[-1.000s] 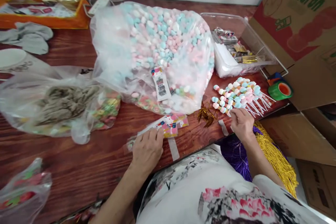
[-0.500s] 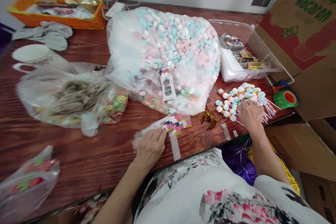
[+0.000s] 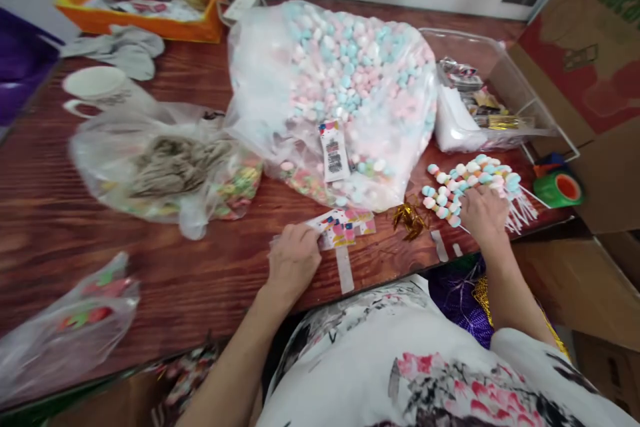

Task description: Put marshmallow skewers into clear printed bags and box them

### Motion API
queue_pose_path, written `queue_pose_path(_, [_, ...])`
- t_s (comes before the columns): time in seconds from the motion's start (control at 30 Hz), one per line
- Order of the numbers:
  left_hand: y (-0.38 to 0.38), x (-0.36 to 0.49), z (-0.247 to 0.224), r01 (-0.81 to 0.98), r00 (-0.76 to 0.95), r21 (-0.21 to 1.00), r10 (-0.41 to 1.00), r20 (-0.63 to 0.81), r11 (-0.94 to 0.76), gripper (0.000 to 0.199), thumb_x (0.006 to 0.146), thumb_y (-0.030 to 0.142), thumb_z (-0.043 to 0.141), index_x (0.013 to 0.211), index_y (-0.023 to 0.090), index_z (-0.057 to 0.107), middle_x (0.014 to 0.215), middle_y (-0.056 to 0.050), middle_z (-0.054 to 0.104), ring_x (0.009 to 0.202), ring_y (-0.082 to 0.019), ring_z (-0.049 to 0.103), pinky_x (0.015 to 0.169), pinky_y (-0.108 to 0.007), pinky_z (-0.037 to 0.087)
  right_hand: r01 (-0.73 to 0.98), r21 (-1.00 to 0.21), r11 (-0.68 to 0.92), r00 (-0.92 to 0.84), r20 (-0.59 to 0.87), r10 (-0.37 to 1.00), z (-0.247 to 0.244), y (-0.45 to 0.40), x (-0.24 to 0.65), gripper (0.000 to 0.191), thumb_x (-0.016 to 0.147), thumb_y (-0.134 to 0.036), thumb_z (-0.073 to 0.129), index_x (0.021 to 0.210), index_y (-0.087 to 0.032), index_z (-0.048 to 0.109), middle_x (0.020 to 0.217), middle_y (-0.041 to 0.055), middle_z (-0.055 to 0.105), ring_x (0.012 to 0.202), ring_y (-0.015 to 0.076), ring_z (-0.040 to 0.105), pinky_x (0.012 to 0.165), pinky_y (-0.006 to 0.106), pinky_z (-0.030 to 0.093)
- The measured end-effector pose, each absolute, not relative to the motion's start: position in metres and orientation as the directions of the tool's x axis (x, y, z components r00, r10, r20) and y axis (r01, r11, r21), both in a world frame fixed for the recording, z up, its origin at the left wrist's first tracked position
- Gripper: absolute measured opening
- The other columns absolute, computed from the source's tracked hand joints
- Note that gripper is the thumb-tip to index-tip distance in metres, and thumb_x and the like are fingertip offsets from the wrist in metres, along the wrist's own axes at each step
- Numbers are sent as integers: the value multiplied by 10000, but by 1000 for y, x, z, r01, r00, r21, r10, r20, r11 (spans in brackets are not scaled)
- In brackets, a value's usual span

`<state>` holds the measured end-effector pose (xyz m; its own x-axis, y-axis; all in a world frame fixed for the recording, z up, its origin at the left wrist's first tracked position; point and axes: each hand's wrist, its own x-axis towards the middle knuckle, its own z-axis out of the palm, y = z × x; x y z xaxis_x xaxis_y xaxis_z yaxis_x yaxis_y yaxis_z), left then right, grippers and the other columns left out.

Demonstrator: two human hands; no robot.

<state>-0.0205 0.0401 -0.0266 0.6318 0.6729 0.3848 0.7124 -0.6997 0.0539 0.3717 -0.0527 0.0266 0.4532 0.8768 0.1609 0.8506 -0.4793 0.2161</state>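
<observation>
My left hand rests on the clear printed wrappers near the table's front edge, its fingers curled together over their left end. At the right, my right hand lies on a pile of marshmallow skewers with white sticks, fingers bent down; what its fingertips pinch is hidden. Between the hands sits a bunch of gold twist ties. Behind them is a big clear bag of pink, blue and white marshmallows, with a small printed packet on top.
A clear tray of packets and green tape are at the right, beside a cardboard box. On the left are a mug, gloves, an orange basket, a bag with a brown cloth and another bag.
The view has shifted, so the table items appear further right and slightly higher. My left hand has closed more over the wrappers' left end. My right hand remains on the skewers.
</observation>
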Motion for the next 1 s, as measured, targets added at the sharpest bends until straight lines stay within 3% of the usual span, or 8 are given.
queue_pose_path(0.17, [50,-26,-34,679,593,131,645,481,-722,209,873,153,555,666,181,550,723,-74,569,761,-229,514,701,-353,456,841,134,-524,495,200,846,17,-53,376,310,924,-260,416,866,-147,699,949,149,667,898,265,573,725,357,374])
queue_pose_path(0.33, [35,-27,-27,706,598,123,679,425,-698,132,905,233,563,812,164,626,804,-83,611,780,-230,515,715,-353,466,835,-11,-551,532,278,800,19,-56,377,281,912,-249,453,873,-117,697,842,156,692,810,252,611,698,343,410])
queue_pose_path(0.43, [27,-31,-23,735,595,93,705,387,-672,112,891,209,565,832,146,637,888,-117,630,826,-252,513,734,-368,476,834,-311,-457,551,407,729,35,-62,373,238,884,-292,523,843,-146,707,765,100,699,714,214,623,672,327,454])
queue_pose_path(0.53, [26,-36,-24,741,600,79,710,368,-667,139,859,106,534,758,154,618,858,-118,621,819,-254,504,723,-365,477,736,-659,-157,538,429,725,66,-76,362,127,786,-308,682,803,-186,710,718,24,684,646,173,611,628,302,490])
queue_pose_path(0.67, [31,-37,-30,734,570,138,714,408,-665,185,848,100,542,684,174,586,776,-93,598,774,-237,504,699,-358,474,523,-852,-32,531,296,794,109,-101,340,148,662,-238,812,780,-214,728,679,-16,679,602,150,590,552,278,471])
queue_pose_path(0.83, [35,-36,-34,674,512,294,716,475,-677,146,884,170,576,740,173,602,773,-68,612,776,-212,541,736,-351,488,391,-918,-59,402,113,909,118,-115,314,55,817,-249,693,832,-210,727,638,-11,652,522,124,541,474,265,415])
queue_pose_path(1.0, [31,-35,-30,676,516,312,731,446,-667,121,901,196,566,818,167,649,827,-74,635,802,-211,549,749,-350,495,526,-850,-19,168,82,982,88,-108,295,180,912,-255,571,788,-200,689,677,-2,650,574,118,568,558,265,457])
